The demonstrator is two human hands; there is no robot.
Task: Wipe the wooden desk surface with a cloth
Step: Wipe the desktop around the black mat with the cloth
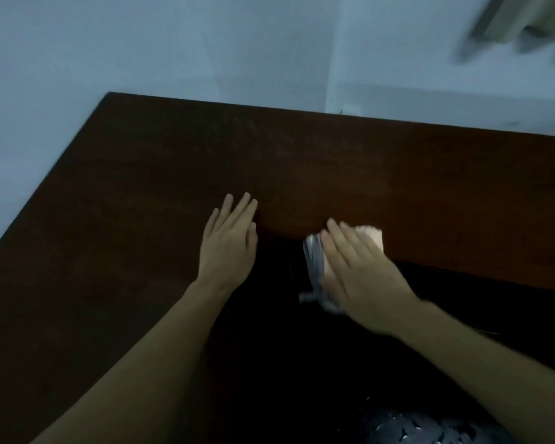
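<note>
**Cloth Under the Palm at the Near Edge**

Under the right hand (362, 277), a small cloth (321, 270) lies pressed against the near edge of the wooden desk (398, 187), part of it hanging past the lip. It looks light and limp, pale at the far end with grey stripes nearer the wrist, so it will likely bunch or slide unless held flat; a broad palm over its middle seems the best hold. Those fingers are straight and close together, pressing rather than gripping. To the side, the left hand (229, 241) rests flat on the wood, fingers extended, holding nothing, apparently as a brace. Beyond them the dark top runs to pale walls (173, 43).
</note>
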